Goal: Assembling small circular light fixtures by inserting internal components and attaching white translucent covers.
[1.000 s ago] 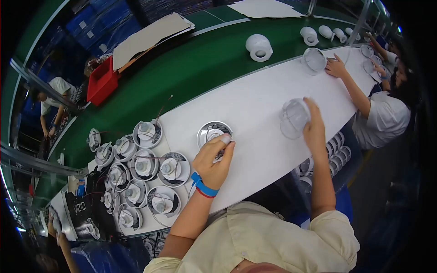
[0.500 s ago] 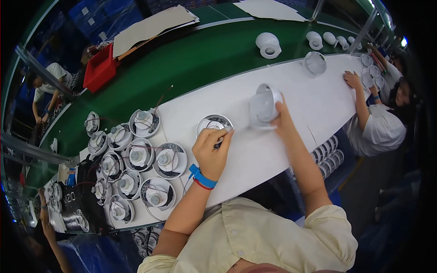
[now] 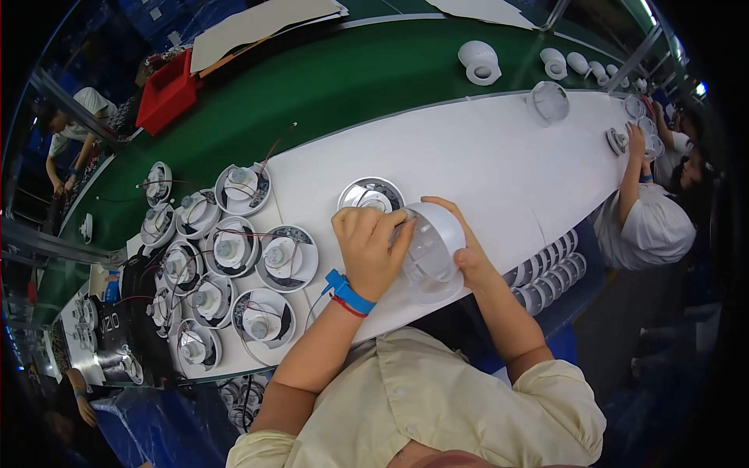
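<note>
My right hand (image 3: 472, 261) grips a white rounded plastic housing (image 3: 443, 230), tilted so its hollow, pale inside faces my left hand. My left hand (image 3: 370, 249), with a blue band at its wrist, has its fingers pinched together at the housing's edge. What lies between those fingertips is hidden. Just behind my left hand, a round white lamp-like unit (image 3: 373, 189) with a dark inside and thin wires rests on the white table top (image 3: 499, 171). To the left stand several similar units (image 3: 236, 246) with white domed centres and loose thin wires.
A green conveyor belt (image 3: 374, 74) runs behind the table, carrying white housings (image 3: 479, 62). Another clear-white shell (image 3: 548, 103) sits at the far right. A red bin (image 3: 167, 92) and cardboard sheets (image 3: 261, 30) lie at the back left. Rows of ring parts (image 3: 550, 273) are below right; co-workers flank the table.
My right hand has brought the housing left and nearer to me, against my left fingertips. My left hand has shifted slightly right, off the unit. At right, a co-worker's hand has moved to a round part.
</note>
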Action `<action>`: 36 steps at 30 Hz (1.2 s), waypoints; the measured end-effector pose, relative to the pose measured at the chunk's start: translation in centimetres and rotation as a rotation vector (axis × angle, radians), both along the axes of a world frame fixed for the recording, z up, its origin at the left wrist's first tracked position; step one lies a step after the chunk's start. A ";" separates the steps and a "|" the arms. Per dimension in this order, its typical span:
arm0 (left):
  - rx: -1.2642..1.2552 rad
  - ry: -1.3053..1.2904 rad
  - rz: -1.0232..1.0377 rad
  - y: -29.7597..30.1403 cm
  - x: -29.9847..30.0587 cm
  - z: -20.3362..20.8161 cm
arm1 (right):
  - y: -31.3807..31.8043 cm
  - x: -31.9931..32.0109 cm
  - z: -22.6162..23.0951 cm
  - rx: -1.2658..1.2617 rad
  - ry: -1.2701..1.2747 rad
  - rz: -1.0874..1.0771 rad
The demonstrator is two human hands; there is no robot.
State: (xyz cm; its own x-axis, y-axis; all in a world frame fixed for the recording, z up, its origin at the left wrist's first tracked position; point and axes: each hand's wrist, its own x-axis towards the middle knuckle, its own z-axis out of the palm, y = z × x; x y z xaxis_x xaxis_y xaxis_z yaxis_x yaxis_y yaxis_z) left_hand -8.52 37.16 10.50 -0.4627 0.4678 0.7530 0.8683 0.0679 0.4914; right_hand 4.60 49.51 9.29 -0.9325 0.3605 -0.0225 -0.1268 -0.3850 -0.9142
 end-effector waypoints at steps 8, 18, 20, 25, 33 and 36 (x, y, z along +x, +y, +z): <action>-0.016 0.094 0.008 -0.1 0.4 0.3 | 0.7 0.6 1.1 0.064 -0.014 0.034; -0.012 -0.004 -0.025 -0.2 0.7 -0.2 | 0.4 0.6 1.0 0.007 -0.049 0.072; -0.035 0.064 -0.002 -1.0 0.6 0.1 | 0.4 0.8 1.1 0.001 -0.060 0.083; -0.060 -0.267 0.149 -2.3 -1.7 -0.2 | 1.1 1.7 2.0 0.407 -0.190 -0.241; -0.295 -0.845 -0.167 -2.6 -5.3 -6.5 | 0.7 1.1 1.7 0.520 -0.218 -0.314; -0.346 -0.756 -0.113 -2.4 -5.2 -6.5 | 0.1 1.6 1.0 0.526 -0.186 -0.332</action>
